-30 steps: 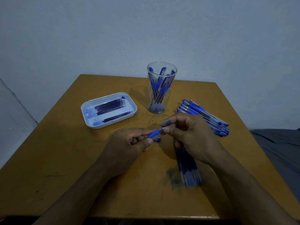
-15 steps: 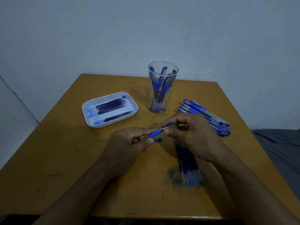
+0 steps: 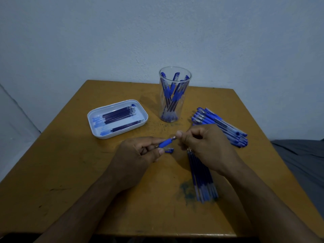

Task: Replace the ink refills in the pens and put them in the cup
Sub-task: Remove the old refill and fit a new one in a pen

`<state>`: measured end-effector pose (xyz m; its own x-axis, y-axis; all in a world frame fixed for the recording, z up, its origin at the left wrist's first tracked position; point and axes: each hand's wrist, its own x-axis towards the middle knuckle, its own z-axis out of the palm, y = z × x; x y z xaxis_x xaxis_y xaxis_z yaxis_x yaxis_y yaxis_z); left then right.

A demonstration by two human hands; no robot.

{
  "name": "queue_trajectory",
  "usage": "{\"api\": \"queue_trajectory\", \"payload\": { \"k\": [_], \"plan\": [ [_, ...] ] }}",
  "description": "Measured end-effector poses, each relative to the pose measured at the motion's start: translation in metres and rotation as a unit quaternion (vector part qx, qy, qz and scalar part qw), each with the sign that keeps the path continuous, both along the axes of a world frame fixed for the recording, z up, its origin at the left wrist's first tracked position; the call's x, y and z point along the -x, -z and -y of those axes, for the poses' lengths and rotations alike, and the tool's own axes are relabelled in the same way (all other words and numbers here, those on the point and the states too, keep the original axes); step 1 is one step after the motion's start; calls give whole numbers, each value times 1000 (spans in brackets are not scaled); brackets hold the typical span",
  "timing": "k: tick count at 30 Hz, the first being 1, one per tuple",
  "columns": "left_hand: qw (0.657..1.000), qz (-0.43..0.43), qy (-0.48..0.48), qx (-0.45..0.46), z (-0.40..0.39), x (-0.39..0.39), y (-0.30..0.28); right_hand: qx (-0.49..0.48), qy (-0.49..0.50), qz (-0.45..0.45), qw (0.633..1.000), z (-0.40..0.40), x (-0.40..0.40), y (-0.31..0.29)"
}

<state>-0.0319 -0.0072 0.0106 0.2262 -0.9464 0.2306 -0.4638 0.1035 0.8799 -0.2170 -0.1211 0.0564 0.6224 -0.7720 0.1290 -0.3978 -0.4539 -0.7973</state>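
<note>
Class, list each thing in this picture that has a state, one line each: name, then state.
Cup: upright, holding pens.
Tray: open, refills inside.
Pen: uncapped, gripped by both hands.
Cap: off, on table.
Left hand: gripping barrel.
Right hand: pinching tip.

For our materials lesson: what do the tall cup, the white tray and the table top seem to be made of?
Cup: clear glass or hard plastic, glossy; the pens show through its wall. Which of the two is unclear.
Tray: probably white plastic, smooth, with rounded moulded corners.
Table: likely wood or laminate, matt ochre, scuffed and ink-stained.
</note>
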Motion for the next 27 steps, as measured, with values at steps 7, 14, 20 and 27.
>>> {"api": "queue_trajectory", "payload": {
  "k": [7, 14, 20, 27],
  "plan": [
    [1000, 21, -3, 16, -1, 0, 3, -27, -17, 25, 999, -2, -1, -2],
    [993, 89, -44, 56, -1, 2, 3, -28, 1, 26, 999, -6, -4, -3],
    [992, 23, -116, 45, 1, 6, 1, 0, 48, 1, 999, -10, -13, 1],
    [975, -90, -191, 66, 3, 3, -4, 159, -31, -270, 949, -26, -30, 7]
  ]
}}
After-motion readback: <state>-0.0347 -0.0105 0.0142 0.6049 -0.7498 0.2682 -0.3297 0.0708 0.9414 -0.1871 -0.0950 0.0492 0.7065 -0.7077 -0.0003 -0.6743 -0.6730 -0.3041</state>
